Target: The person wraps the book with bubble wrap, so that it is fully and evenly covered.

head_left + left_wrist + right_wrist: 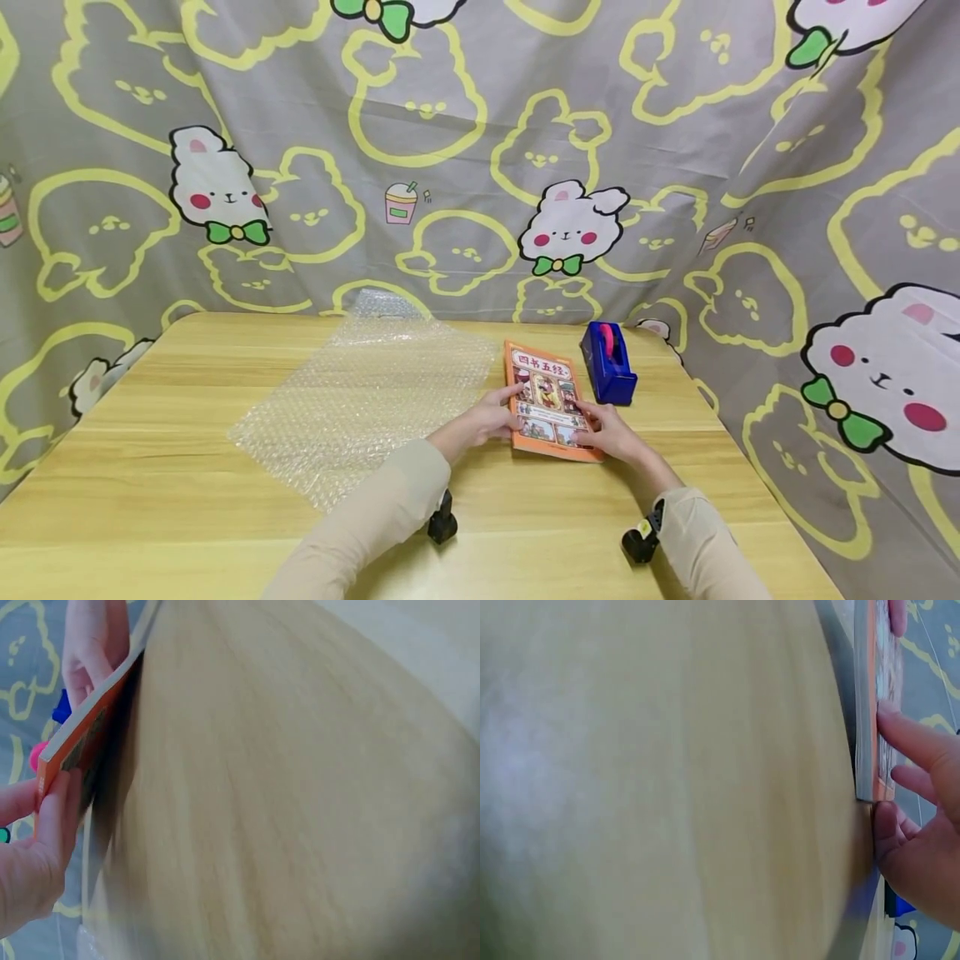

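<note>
An orange picture-covered book [551, 400] with several red characters in its title is between my two hands, cover up. My left hand [491, 417] grips its left edge; in the left wrist view, fingers [56, 810] show on both sides of the book's edge. At the lower right edge, my right hand [611, 429] holds the book, with fingers [911, 739] over the cover and the thumb at the edge. A dark shadow lies along the book's underside in the left wrist view. Left of the book, a clear sheet of bubble wrap [375, 392] lies spread out.
A blue tape dispenser [611, 367] with a pink roll stands just right of the book, near the back. The wooden table [150, 500] meets a grey patterned curtain [465, 100] behind and at the sides. The bubble wrap's far corner reaches that curtain.
</note>
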Motion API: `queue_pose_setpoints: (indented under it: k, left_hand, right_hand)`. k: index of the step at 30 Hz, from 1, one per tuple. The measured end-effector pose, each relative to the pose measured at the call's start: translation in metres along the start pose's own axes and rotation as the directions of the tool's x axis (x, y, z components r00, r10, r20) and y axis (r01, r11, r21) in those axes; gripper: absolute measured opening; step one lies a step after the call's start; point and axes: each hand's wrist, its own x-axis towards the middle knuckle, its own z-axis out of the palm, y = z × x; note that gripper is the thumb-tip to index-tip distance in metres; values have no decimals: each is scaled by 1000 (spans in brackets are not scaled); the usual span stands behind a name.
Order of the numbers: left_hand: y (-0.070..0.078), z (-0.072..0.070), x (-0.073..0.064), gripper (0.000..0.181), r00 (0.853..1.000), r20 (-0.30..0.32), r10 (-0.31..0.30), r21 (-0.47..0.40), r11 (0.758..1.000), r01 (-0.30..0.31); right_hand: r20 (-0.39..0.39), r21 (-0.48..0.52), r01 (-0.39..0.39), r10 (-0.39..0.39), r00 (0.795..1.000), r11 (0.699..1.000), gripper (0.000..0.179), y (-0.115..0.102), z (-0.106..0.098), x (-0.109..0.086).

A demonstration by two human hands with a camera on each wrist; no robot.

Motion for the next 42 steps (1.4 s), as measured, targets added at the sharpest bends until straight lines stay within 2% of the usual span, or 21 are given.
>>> queue_pose_setpoints:
  k: [6, 10, 13, 16, 19, 22, 26, 31, 36, 42]
  left_hand:
    - [7, 3, 0, 82, 996, 50, 75, -100, 993, -69]
    - [13, 3, -3, 82, 992, 68, 110, -119, 988, -102]
    - [17, 1, -6, 82, 987, 103, 122, -131, 986, -108]
    - [19, -2, -8, 82, 982, 141, 125, -144, 984, -105]
    - [20, -7, -11, 80, 975, 179, 134, -134, 985, -110]
    - [22, -13, -13, 79, 971, 198, 134, -103, 988, -116]
    - [24, -21, -17, 79, 973, 189, 131, -57, 991, -122]
    - [25, -29, -21, 83, 975, 178, 133, -43, 991, -127]
    - [24, -39, -23, 84, 981, 149, 125, -40, 992, -120]
    - [24, -51, -26, 81, 979, 152, 137, -36, 990, -133]
  right_hand:
    - [32, 144, 10, -15, 999, 990, 64, 4, -5, -1]
    - [43, 273, 17, -30, 999, 962, 59, 5, -7, -3]
    - [62, 406, -21, -5, 998, 914, 60, 6, -9, -6]
    - [82, 529, -41, -3, 997, 848, 62, 5, -10, -7]
    - [75, 606, -39, -8, 997, 795, 63, 3, -11, -7]
    - [53, 646, -25, -13, 998, 763, 63, -1, -12, -7]
    - [29, 662, -7, -16, 999, 749, 62, -8, -11, -6]
    - [1, 659, 18, -25, 1000, 752, 64, -16, -9, -3]
    - [-3, 632, 24, -29, 1000, 774, 65, -22, -5, 0]
    - [-8, 609, 28, -29, 1000, 793, 68, -33, -1, 3]
